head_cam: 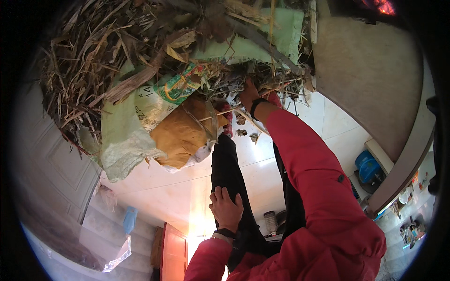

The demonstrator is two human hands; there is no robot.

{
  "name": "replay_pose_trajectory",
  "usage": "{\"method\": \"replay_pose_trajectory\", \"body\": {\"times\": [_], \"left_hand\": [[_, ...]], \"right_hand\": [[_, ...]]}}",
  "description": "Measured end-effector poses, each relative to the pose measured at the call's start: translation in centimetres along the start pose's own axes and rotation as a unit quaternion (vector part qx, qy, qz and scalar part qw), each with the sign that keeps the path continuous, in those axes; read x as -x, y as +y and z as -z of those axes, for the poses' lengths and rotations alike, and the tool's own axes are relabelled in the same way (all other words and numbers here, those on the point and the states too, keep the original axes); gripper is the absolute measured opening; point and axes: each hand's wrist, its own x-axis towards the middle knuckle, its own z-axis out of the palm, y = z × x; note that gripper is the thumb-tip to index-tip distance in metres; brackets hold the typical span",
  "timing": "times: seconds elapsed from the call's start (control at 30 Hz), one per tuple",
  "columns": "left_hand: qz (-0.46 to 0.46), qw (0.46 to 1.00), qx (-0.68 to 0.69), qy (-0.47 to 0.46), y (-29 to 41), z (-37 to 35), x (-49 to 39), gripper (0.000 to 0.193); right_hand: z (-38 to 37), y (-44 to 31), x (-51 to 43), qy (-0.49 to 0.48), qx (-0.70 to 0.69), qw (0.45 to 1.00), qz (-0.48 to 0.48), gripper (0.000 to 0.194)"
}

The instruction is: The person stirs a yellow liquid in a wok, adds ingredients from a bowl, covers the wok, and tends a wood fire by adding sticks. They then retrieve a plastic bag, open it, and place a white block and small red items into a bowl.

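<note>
My right hand (249,94) reaches down into a heap of dry leaves and twigs (230,82) by my feet. Its fingertips are partly hidden in the litter, so I cannot tell whether they hold anything. On my black trouser leg (225,158) rests my left hand (226,210), fingers apart and nothing in it. Beside the right hand, thin pale sticks (251,121) lie across the tiled floor. A pale green woven sack (130,112) bearing print lies under dry stalks, with a brown sheet of paper or cloth (182,131) next to it.
Dry stalks (95,59) are heaped at upper left, with a thick piece of wood (137,82) across them. Embers (385,7) glow at upper right, beyond a broad brown panel (365,73). Scraps of dry leaf (242,132) dot the floor. A blue basin (367,163) stands at right.
</note>
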Motion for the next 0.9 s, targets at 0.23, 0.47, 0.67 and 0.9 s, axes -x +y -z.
{"method": "replay_pose_trajectory", "body": {"times": [0.23,0.47,0.67,0.9], "left_hand": [[-0.001,1.000,-0.001,0.007,-0.2,0.2,0.0,0.053],[-0.001,1.000,-0.007,0.003,-0.4,0.1,0.1,0.053],[0.003,1.000,0.000,-0.003,-0.8,-0.4,0.1,0.054],[-0.004,1.000,0.005,-0.011,-0.9,-0.8,0.3,0.054]], "right_hand": [[2.2,-0.4,6.4,0.062,-0.081,0.994,0.033,0.028],[1.6,0.2,3.6,0.069,-0.131,0.975,-0.164,0.030],[-0.4,5.5,-1.5,0.127,0.126,0.977,-0.115,0.050],[2.7,6.6,-3.3,0.032,0.020,0.996,-0.079,0.047]]}}
